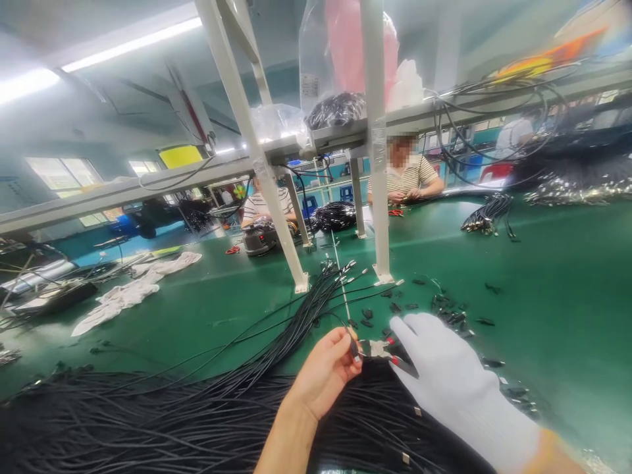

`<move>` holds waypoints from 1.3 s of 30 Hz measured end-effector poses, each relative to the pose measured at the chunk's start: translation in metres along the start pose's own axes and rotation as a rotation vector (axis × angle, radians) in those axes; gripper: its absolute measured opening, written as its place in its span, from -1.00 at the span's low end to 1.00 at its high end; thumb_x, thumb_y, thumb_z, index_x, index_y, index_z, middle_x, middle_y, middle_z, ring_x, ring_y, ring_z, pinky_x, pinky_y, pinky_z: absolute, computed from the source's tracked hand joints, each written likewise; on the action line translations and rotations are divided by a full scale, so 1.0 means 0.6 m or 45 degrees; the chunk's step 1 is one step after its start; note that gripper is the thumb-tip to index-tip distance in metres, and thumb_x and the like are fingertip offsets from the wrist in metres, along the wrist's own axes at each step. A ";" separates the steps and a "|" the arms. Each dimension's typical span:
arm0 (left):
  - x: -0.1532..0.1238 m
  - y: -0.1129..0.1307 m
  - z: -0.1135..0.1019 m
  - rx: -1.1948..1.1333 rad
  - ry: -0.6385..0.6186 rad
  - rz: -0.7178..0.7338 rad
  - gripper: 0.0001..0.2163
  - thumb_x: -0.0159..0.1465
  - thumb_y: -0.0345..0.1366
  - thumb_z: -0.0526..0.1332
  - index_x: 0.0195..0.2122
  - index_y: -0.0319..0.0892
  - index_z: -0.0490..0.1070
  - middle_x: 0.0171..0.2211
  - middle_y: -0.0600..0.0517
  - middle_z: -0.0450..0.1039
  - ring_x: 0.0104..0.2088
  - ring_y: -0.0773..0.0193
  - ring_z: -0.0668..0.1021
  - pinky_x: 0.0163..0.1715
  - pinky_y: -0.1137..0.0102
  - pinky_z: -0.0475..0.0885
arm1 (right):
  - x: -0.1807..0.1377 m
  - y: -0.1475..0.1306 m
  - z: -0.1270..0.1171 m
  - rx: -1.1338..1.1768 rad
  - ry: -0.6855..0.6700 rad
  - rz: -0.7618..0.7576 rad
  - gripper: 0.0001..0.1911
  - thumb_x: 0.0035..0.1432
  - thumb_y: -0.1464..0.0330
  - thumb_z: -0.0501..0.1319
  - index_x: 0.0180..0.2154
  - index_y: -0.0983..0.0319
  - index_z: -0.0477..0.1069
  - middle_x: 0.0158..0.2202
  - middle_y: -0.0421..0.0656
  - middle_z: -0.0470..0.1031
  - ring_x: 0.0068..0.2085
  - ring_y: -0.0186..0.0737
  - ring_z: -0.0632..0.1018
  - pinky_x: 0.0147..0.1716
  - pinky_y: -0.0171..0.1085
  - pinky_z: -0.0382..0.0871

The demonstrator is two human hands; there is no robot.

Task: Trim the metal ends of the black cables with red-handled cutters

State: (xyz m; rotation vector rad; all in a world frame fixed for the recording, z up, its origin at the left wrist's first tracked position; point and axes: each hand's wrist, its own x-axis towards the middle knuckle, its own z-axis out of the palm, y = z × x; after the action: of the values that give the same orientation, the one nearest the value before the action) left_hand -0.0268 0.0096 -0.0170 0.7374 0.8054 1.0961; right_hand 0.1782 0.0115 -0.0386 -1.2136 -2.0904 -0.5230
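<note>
My left hand (326, 370), bare, pinches the end of a thin black cable (353, 345) between thumb and fingers. My right hand (444, 375) wears a white glove and grips small red-handled cutters (381, 348), whose jaws meet the cable end. Under both hands lies a large bundle of black cables (197, 408) fanning toward the white frame legs. Small black cut-off pieces (444, 315) are scattered on the green table (567, 283) just beyond my right hand.
White frame legs (378, 164) stand ahead on the table. Two people sit across, working at cables. White cloths (133, 289) lie at left, cable coils (336, 214) and another bundle (486, 217) farther back. Overhead shelf holds bags.
</note>
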 end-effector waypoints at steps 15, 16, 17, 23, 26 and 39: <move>-0.003 0.006 0.002 0.131 -0.178 -0.010 -0.73 0.13 -0.19 0.43 -0.39 -0.27 0.43 -0.47 0.10 0.24 -0.51 0.47 0.26 -0.52 0.53 0.16 | 0.004 0.006 -0.014 0.114 -0.035 -0.039 -0.60 0.16 0.37 0.16 0.04 0.35 0.33 -0.14 0.06 0.42 -0.08 0.05 0.42 -0.15 -0.02 0.42; -0.002 0.006 0.001 0.126 -0.174 -0.012 -0.74 0.14 -0.19 0.43 -0.40 -0.27 0.43 -0.47 0.10 0.23 -0.50 0.46 0.26 -0.51 0.53 0.17 | 0.004 0.006 -0.015 0.130 -0.047 -0.037 -0.61 0.16 0.37 0.16 0.04 0.34 0.33 -0.14 0.05 0.42 -0.08 0.04 0.42 -0.15 -0.02 0.42; -0.002 0.006 0.001 0.123 -0.169 -0.014 -0.74 0.15 -0.19 0.42 -0.40 -0.27 0.43 -0.47 0.10 0.22 -0.49 0.46 0.26 -0.50 0.53 0.18 | 0.004 0.005 -0.015 0.142 -0.054 -0.038 -0.61 0.17 0.37 0.15 0.04 0.33 0.33 -0.14 0.05 0.42 -0.09 0.04 0.42 -0.15 -0.02 0.42; -0.004 0.007 -0.002 0.112 -0.175 -0.003 -0.75 0.16 -0.19 0.41 -0.39 -0.26 0.43 -0.45 0.08 0.24 -0.46 0.43 0.29 -0.47 0.50 0.21 | 0.003 0.004 -0.015 0.124 -0.042 -0.068 -0.58 0.14 0.37 0.18 0.04 0.36 0.33 -0.15 0.06 0.41 -0.08 0.07 0.41 -0.14 0.01 0.43; -0.005 0.007 -0.003 0.106 -0.190 0.006 -0.75 0.16 -0.20 0.41 -0.38 -0.26 0.43 -0.45 0.08 0.24 -0.47 0.43 0.28 -0.47 0.50 0.21 | 0.003 0.004 -0.014 0.120 -0.028 -0.085 -0.57 0.12 0.37 0.20 0.04 0.37 0.33 -0.14 0.07 0.41 -0.10 0.07 0.41 -0.19 0.01 0.44; -0.005 0.000 0.009 0.277 -0.081 0.071 -0.68 0.08 -0.12 0.46 -0.41 -0.24 0.40 -0.50 0.11 0.31 -0.52 0.45 0.32 -0.49 0.49 0.19 | -0.001 0.010 -0.010 0.055 -0.094 -0.077 -0.57 0.10 0.36 0.21 0.03 0.34 0.37 -0.15 0.04 0.45 -0.14 0.04 0.44 -0.24 -0.07 0.39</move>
State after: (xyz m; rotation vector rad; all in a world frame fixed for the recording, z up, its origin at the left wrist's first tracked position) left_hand -0.0229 0.0060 -0.0133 0.9780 0.8628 1.0390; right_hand 0.1861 0.0102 -0.0347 -1.1645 -2.1952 -0.4644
